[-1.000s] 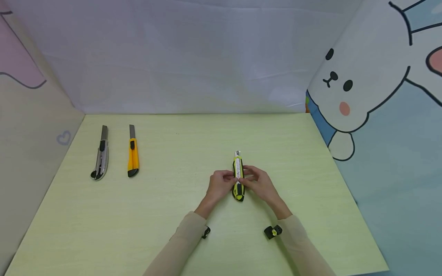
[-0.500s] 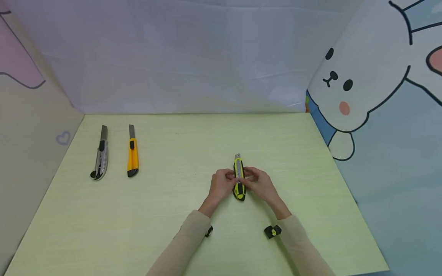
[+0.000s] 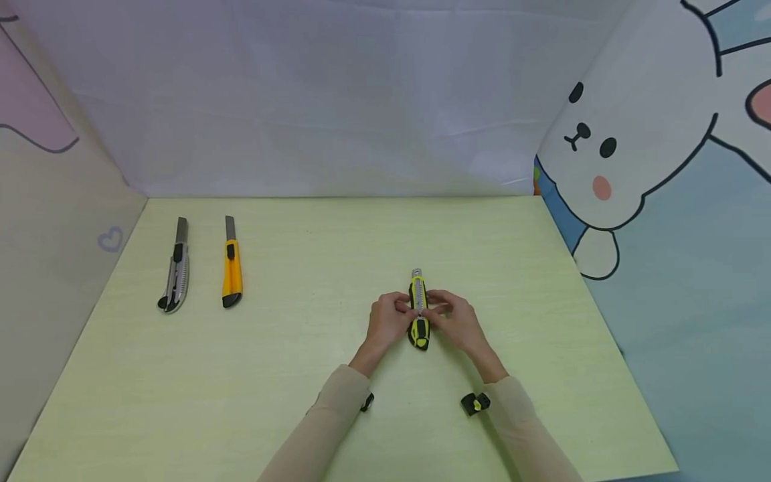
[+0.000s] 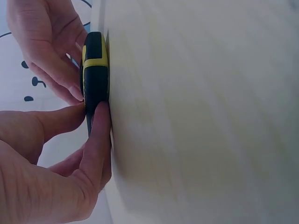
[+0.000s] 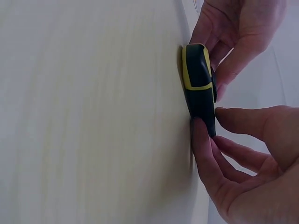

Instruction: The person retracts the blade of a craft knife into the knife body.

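Yellow-black cutter casing holds a silvery strip.

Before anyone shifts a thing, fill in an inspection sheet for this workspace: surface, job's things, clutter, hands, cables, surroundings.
Surface: pale table, with faint streaks in its finish.
Job's things: black-and-yellow knife, its metal tip pointing away from the person; how much blade is out cannot be told.
Clutter: silver knife and orange knife, lying apart on the far left part of the table, both with blades out.
Hands: left hand and right hand pinch the black-and-yellow knife from opposite sides.
Cables: nothing seen.
Surroundings: plain whitish sheet behind the table; cartoon-printed panel along the right.
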The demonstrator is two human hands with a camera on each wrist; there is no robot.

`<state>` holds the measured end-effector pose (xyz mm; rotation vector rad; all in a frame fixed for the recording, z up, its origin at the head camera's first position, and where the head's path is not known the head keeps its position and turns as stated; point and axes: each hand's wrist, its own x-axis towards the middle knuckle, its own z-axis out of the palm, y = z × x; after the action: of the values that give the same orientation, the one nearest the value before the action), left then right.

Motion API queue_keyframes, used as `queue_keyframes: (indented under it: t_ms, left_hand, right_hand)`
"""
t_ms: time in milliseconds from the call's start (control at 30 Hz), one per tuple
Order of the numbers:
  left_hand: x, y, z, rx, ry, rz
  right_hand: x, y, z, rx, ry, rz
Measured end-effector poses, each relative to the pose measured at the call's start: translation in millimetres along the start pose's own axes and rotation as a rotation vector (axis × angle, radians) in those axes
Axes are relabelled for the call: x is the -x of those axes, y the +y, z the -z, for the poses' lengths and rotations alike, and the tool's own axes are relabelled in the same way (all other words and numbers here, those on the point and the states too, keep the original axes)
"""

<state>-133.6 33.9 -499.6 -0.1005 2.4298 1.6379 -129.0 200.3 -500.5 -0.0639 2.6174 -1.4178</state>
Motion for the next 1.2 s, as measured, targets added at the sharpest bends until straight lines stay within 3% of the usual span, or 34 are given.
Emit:
queue_keyframes:
  t_ms: [400, 833, 1200]
  left_hand:
    - [0.1, -0.8, 6.2, -0.023, -0.018, 0.002]
    - [0.6, -2.1, 18.0, -0.005, 0.018, -0.058]
    - [2.3, -4.0, 32.8, 0.01, 0.059, -0.067]
  right_hand:
    - [-1.1, -3, -2, 0.002, 0.008, -0.002]
    - [0.1, -5, -1, 0.011, 0.024, -0.005]
    - [0.8, -3, -2, 0.0, 0.015, -0.022]
